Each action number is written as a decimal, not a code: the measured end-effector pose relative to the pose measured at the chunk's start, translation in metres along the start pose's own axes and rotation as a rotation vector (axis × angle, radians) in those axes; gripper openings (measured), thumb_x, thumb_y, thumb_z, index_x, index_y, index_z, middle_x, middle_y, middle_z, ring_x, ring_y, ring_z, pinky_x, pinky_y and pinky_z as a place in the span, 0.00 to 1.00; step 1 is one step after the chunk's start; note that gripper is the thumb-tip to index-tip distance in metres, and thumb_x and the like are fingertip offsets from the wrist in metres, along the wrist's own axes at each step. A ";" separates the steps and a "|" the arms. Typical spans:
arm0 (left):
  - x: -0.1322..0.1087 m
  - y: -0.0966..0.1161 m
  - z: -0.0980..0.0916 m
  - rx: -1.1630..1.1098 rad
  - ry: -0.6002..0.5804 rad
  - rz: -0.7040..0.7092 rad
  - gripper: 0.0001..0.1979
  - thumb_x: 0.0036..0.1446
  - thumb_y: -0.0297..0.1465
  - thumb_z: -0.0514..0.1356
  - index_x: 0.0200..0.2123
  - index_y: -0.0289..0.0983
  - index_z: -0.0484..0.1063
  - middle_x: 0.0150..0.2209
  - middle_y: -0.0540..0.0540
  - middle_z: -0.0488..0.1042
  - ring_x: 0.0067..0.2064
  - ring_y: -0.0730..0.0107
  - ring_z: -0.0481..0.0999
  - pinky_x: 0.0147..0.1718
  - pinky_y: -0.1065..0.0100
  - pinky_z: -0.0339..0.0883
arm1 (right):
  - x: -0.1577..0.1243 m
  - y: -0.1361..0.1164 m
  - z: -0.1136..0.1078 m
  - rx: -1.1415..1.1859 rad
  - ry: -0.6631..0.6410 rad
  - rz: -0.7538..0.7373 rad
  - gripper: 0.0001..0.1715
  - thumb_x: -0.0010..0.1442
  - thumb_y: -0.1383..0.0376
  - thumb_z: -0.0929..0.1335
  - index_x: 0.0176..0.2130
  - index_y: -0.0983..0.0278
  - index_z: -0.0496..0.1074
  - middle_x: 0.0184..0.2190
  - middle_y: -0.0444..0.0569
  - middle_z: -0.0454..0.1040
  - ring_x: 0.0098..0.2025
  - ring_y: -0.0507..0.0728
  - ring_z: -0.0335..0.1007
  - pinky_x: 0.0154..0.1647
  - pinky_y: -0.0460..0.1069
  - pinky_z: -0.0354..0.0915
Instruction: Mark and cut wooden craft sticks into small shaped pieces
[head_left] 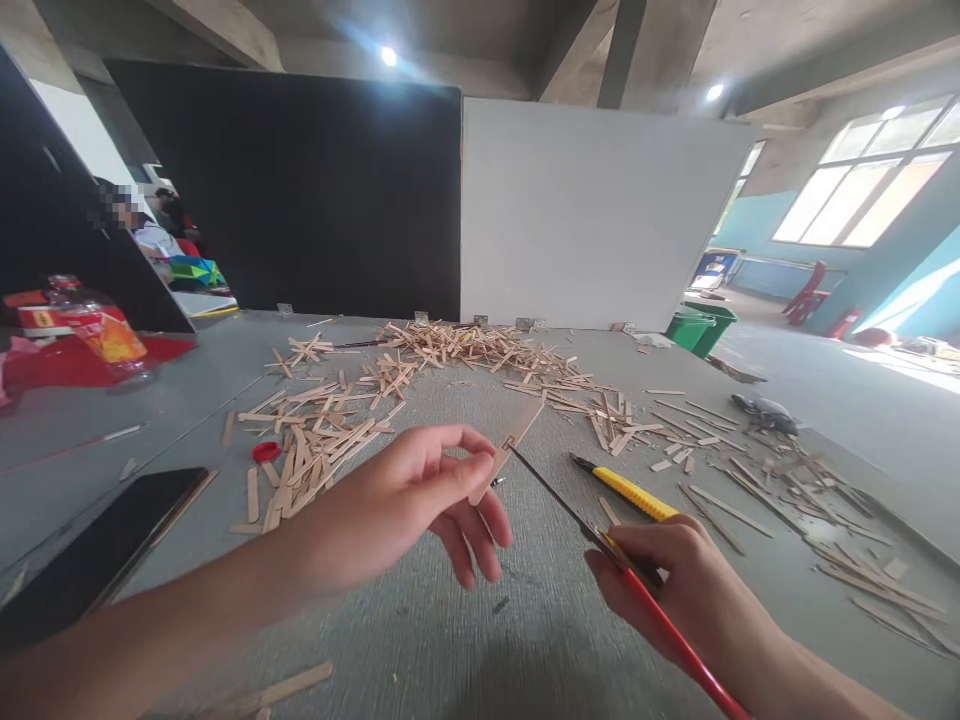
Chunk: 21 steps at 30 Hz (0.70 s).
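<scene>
My left hand (420,505) pinches one end of a flat wooden craft stick (510,445) between thumb and forefinger, its other fingers loosely spread. My right hand (671,580) is closed round a red-handled tool (675,640) with a long thin dark blade (551,495). The blade's tip touches the stick close to my left fingertips. Both hands hover above the grey table (480,620).
Several loose wooden sticks (450,350) lie in heaps across the table's middle and right. A yellow utility knife (626,490) lies beside my right hand. A small red ring (265,451), a black phone (97,555) and a plastic bottle (97,330) are at left. Another person sits far left.
</scene>
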<state>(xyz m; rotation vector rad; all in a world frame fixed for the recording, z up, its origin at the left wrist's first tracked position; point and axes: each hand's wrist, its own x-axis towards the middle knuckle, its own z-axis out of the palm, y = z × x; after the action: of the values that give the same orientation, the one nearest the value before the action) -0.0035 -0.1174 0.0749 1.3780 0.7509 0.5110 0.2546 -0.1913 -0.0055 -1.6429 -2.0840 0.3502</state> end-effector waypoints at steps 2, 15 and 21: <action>0.002 -0.002 0.002 0.045 -0.038 0.004 0.18 0.72 0.44 0.61 0.37 0.35 0.70 0.32 0.45 0.81 0.31 0.66 0.83 0.30 0.68 0.75 | -0.006 0.002 0.003 -0.022 0.019 0.004 0.24 0.67 0.62 0.65 0.20 0.60 0.62 0.19 0.38 0.50 0.25 0.53 0.42 0.22 0.47 0.50; 0.006 -0.017 0.004 -0.251 -0.305 0.142 0.18 0.72 0.42 0.62 0.34 0.35 0.72 0.27 0.50 0.75 0.22 0.78 0.73 0.22 0.78 0.69 | 0.002 0.011 0.021 0.203 0.128 -0.250 0.24 0.62 0.68 0.66 0.24 0.57 0.46 0.19 0.35 0.44 0.22 0.51 0.38 0.20 0.48 0.45; 0.011 -0.024 0.010 -0.420 -0.456 0.196 0.16 0.74 0.41 0.60 0.35 0.38 0.70 0.24 0.51 0.74 0.17 0.78 0.70 0.16 0.78 0.63 | 0.013 0.018 0.039 0.280 0.168 -0.283 0.25 0.64 0.69 0.64 0.26 0.57 0.44 0.20 0.36 0.43 0.22 0.51 0.38 0.21 0.49 0.43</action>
<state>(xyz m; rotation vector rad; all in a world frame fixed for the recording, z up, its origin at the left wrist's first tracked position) 0.0083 -0.1198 0.0495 1.1156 0.1243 0.4521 0.2484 -0.1710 -0.0447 -1.1588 -2.0007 0.3750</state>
